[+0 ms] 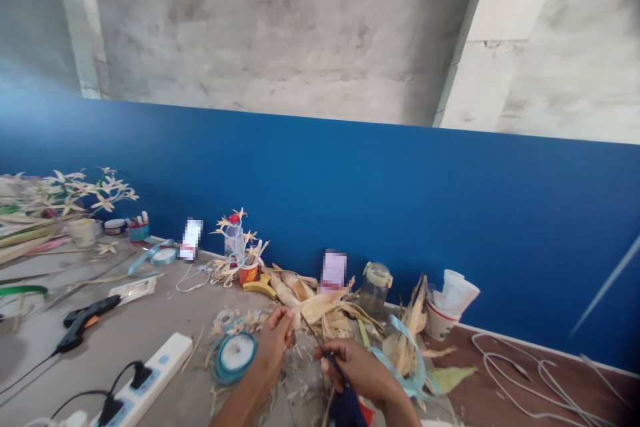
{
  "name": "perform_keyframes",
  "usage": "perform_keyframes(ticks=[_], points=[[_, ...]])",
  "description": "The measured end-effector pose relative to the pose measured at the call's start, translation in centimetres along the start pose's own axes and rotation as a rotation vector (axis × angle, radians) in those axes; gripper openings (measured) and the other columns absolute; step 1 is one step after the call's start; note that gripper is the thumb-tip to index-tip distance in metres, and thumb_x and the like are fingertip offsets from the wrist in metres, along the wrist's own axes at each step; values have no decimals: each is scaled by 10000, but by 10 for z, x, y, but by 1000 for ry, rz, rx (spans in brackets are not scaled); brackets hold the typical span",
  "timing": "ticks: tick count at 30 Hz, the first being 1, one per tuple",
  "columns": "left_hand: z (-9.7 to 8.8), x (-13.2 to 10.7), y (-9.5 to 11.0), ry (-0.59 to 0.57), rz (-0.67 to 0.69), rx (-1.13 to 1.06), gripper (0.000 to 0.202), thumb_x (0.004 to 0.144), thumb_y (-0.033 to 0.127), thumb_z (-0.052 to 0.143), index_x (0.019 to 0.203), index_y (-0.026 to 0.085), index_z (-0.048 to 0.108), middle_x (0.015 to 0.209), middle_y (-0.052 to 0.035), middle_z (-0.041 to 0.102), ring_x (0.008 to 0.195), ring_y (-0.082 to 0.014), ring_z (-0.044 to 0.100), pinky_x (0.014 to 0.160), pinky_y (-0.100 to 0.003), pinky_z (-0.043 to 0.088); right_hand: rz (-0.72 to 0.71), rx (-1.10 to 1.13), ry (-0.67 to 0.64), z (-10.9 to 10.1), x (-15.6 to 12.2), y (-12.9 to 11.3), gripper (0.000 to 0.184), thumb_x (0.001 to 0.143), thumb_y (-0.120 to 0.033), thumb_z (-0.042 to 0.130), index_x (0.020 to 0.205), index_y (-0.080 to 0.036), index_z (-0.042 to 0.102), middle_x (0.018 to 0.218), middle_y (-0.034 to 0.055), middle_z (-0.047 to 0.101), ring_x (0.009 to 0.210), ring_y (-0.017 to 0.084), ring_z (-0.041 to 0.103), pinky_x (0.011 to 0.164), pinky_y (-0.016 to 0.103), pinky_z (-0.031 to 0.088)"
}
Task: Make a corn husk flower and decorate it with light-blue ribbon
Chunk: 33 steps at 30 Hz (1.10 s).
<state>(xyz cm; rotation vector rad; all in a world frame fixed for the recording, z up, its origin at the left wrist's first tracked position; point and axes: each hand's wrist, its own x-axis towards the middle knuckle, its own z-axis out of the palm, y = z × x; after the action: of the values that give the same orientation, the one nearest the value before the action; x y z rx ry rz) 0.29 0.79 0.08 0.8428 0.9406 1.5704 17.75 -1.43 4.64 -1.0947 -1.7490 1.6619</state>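
My left hand [277, 335] is closed in a pinch at the near end of a pale dried corn husk [320, 307]; the fingertips partly hide the grip. My right hand [356, 363] is wrapped round dark scissors [336, 368], whose blades point up and left toward the husk beside my left fingers. Behind both hands lies a pile of dried husks [286, 290]. Small husk scraps [300, 373] litter the table below. Left of my left wrist rests a roll of teal ribbon [235, 357].
A white power strip [165, 363] with black plugs and a glue gun [90, 320] lie at left. Toward the blue partition [350, 200] stand a husk-flower pot [248, 272], a yellow tape cutter [261, 285], a jar [376, 287] and a paper cup [443, 320]. White cable [530, 373] coils at right.
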Motion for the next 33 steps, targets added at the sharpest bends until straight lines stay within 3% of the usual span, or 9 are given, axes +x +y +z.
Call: perform_keyframes(ticks=[6,13,33], points=[[1,-2,-1,-28,-37,21,410,592,536,668,622,192,448,365,125,341,288,-24,250,362,-186,181,-7,-14,18,2,-4,-8,202,651,-234,537,811,-155,631,456,-71,468,404,72,385,457,200,260],[1,0,0,34,-6,-42,396,583,511,681,660,194,456,381,129,367,277,-18,260,365,-185,198,-21,-19,-10,-3,-3,-3,210,650,-233,541,825,-157,629,502,-69,474,410,61,385,449,191,249],[2,-2,-1,-10,-29,15,401,600,525,670,641,189,453,396,126,331,308,-27,240,363,-186,181,-19,-48,-9,-2,-2,-1,242,674,-254,548,877,-159,640,493,-64,481,432,76,397,474,198,263]])
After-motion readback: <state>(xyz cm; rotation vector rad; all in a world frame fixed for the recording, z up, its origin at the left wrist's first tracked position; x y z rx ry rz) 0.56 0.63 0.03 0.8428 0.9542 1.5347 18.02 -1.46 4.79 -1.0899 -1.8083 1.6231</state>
